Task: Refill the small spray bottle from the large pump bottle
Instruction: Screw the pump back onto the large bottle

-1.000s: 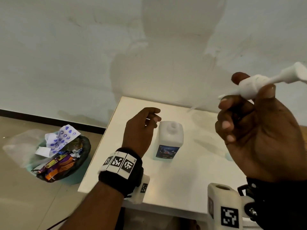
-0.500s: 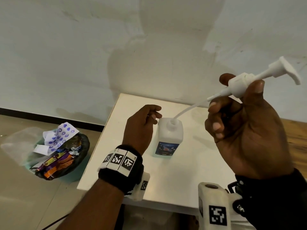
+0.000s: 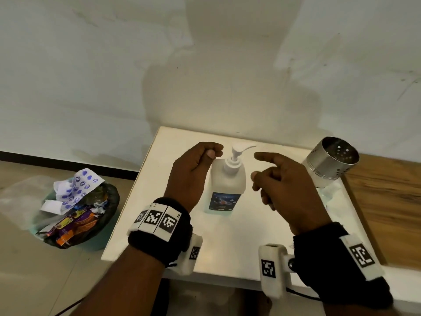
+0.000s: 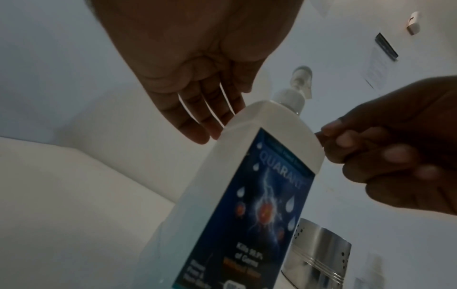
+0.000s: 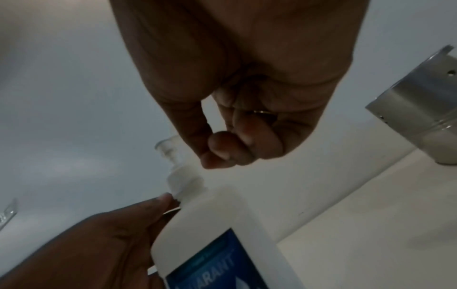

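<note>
The large white pump bottle (image 3: 227,179) with a blue label stands upright in the middle of the white table (image 3: 227,242). Its pump head (image 3: 238,151) sits in the neck, spout pointing right. My left hand (image 3: 213,152) hovers at the bottle's left shoulder, fingers loosely bent, and holds nothing. In the right wrist view its thumb (image 5: 163,197) touches the bottle (image 5: 222,224) by the collar. My right hand (image 3: 257,165) is just right of the bottle, index finger stretched toward the pump, the other fingers curled, empty. No small spray bottle is plainly visible.
A perforated steel cup (image 3: 330,160) lies tilted at the table's right edge, with something clear and blurry (image 3: 328,195) below it. A wooden surface (image 3: 387,201) adjoins on the right. A full waste bin (image 3: 79,208) sits on the floor to the left.
My right hand brought the pump with its dip tube down into the bottle's neck and let go. It now hovers empty beside the bottle. My left hand stayed by the bottle's left side.
</note>
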